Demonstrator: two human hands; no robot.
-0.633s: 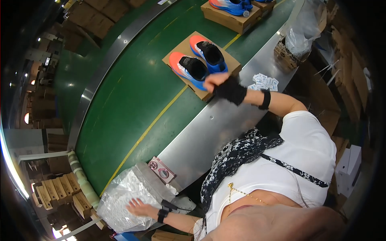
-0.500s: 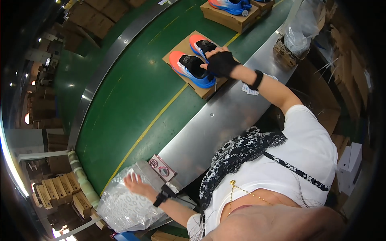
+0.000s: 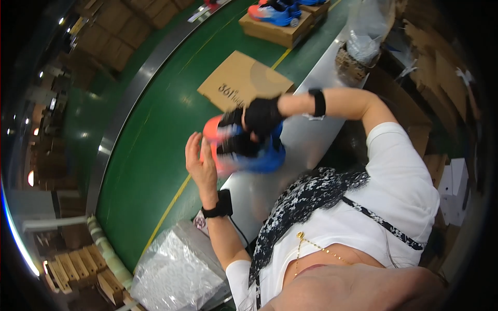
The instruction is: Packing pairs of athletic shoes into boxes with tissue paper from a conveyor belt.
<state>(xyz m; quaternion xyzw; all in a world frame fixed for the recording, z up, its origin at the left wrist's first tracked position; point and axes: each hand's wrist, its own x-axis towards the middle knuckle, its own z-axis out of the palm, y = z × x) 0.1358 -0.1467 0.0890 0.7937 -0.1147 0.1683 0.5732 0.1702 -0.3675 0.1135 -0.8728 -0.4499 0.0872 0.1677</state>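
Observation:
My right hand (image 3: 263, 116), in a black glove, grips a pair of blue, black and orange sneakers (image 3: 246, 147) and holds them in the air above the steel edge of the conveyor. My bare left hand (image 3: 201, 162) is raised with fingers apart, right beside the orange toe of the sneakers, touching or nearly touching them. A flat brown cardboard lid (image 3: 244, 82) lies bare on the green belt (image 3: 155, 135) behind the sneakers.
Another cardboard box with blue and orange sneakers (image 3: 280, 15) rides further up the belt. A stack of clear plastic bags (image 3: 174, 269) lies at the lower left. A bag-lined basket (image 3: 358, 57) stands on the steel ledge (image 3: 306, 140). Cardboard cartons are piled at right.
My right hand has lifted the sneakers off the cardboard lid and brought them toward me. My left hand has left the plastic bags and risen to the sneakers.

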